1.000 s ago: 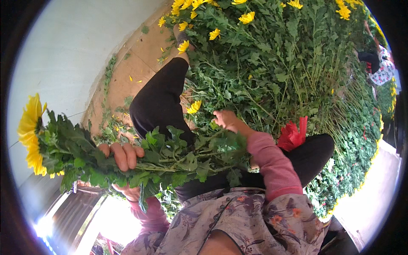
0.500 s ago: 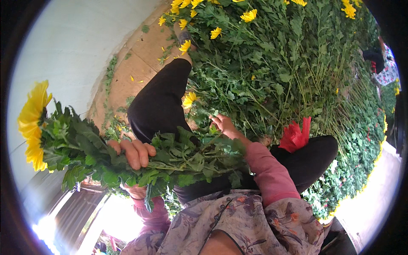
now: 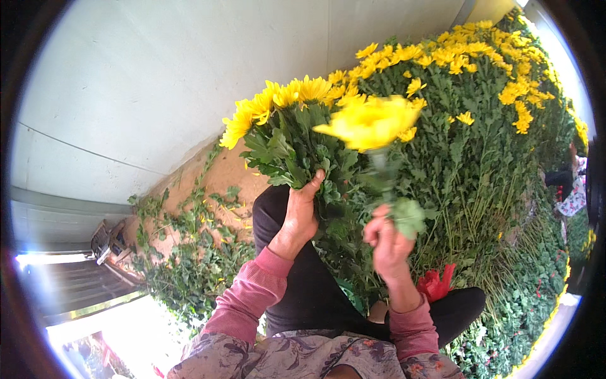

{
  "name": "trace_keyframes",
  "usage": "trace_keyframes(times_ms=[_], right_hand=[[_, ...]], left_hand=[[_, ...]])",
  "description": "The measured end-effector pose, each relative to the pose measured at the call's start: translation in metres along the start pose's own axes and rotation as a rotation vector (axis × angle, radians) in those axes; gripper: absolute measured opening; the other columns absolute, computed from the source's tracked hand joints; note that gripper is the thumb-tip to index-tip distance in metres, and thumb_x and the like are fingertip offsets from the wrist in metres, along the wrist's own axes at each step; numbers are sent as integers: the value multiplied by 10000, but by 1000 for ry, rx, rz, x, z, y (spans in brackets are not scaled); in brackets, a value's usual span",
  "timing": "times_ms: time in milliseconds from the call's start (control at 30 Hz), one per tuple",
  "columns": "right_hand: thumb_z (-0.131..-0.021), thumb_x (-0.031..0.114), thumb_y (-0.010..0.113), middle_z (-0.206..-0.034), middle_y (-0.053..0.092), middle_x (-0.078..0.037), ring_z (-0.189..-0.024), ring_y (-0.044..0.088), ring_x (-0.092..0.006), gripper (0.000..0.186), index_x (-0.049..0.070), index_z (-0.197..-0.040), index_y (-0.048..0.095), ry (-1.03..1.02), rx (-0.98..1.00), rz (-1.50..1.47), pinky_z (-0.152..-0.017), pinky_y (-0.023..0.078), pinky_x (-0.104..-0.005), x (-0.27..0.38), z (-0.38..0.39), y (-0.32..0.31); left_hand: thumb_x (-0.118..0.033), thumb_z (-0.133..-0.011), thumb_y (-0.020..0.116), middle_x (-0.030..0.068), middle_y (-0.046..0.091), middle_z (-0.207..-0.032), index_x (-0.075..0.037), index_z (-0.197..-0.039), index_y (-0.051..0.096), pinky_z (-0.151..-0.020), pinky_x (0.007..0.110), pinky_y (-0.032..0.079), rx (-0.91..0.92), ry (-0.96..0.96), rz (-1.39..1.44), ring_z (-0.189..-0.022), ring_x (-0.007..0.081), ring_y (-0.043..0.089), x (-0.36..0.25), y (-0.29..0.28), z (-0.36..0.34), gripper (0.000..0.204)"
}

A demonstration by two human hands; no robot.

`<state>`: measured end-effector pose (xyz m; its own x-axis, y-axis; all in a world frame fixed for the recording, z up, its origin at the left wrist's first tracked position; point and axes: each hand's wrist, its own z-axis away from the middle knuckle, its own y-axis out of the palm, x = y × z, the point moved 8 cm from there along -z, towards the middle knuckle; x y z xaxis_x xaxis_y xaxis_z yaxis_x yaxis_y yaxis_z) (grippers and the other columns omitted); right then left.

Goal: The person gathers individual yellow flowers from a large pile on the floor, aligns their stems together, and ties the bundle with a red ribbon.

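Note:
My left hand [image 3: 304,208] is wrapped round the stems of a bunch of yellow chrysanthemums [image 3: 287,139]. The bunch stands nearly upright above my knee, its flower heads level with one another at the top. Fingers closed, my right hand [image 3: 388,246] holds a single yellow chrysanthemum [image 3: 372,121] upright by its stem, to the right of the bunch. That bloom and its leaves are smeared by motion. Below the bunch, its lower stems are partly hidden behind my left hand and leg.
A large heap of cut chrysanthemums [image 3: 467,170] lies ahead and to the right. Red wrapping material [image 3: 435,282] rests by my right knee. Leaf litter [image 3: 183,271] covers the floor at left, beside a pale wall [image 3: 164,82]. Another person [image 3: 571,183] is at the far right.
The bunch has turned from lying sideways across my lap to upright, farther forward. My right hand has risen from the heap with a single chrysanthemum. The view has shifted too.

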<state>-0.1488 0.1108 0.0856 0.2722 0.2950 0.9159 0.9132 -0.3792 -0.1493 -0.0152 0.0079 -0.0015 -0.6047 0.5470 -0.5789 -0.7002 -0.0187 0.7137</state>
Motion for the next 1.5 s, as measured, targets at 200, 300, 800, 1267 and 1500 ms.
trace_keyframes(times_ms=[200, 300, 800, 1267, 1500], right_hand=[[-951, 139, 546, -525, 544, -69, -439, 567, -246, 132, 45, -1038, 575, 40, 50, 442, -428, 433, -369, -21, -2, 49], [-925, 156, 578, -514, 539, -75, -438, 566, -260, 123, 47, -975, 549, 6, 88, 698, -426, 435, -386, -12, -3, 61], [-885, 279, 652, -957, 609, -128, -888, 602, -318, 248, 101, -1054, 622, 267, 136, 1147, -715, 485, -483, -250, 54, -23], [-991, 249, 520, -1039, 647, -153, -844, 608, -260, 360, 3, -1251, 479, 734, 307, 440, -764, 483, -403, -239, 47, -36], [-957, 301, 585, -1001, 659, -75, -821, 576, -157, 379, -2, -1183, 607, 593, 8, 219, -750, 469, -305, -186, 44, -33]], left_hand=[[-186, -954, 499, 65, 644, -1052, -76, -1173, 572, -771, 343, 527, 1, 4, -304, -891, 187, 624, 13, -4, 1, 256], [-250, -953, 564, 58, 633, -1077, -82, -1214, 551, -796, 333, 519, 45, -48, -136, -905, 173, 610, 19, -11, 2, 310], [-598, -964, 387, 122, 626, -883, 3, -1052, 573, -788, 391, 512, 13, 89, -15, -824, 257, 613, -16, -29, 12, 635], [-504, -987, 422, 130, 689, -976, 16, -1147, 592, -729, 370, 558, -92, 68, -137, -799, 243, 681, -16, -24, 3, 570], [-372, -953, 566, 109, 683, -1002, -32, -1201, 570, -671, 389, 578, -60, 88, -40, -784, 225, 673, -12, 0, 10, 420]])
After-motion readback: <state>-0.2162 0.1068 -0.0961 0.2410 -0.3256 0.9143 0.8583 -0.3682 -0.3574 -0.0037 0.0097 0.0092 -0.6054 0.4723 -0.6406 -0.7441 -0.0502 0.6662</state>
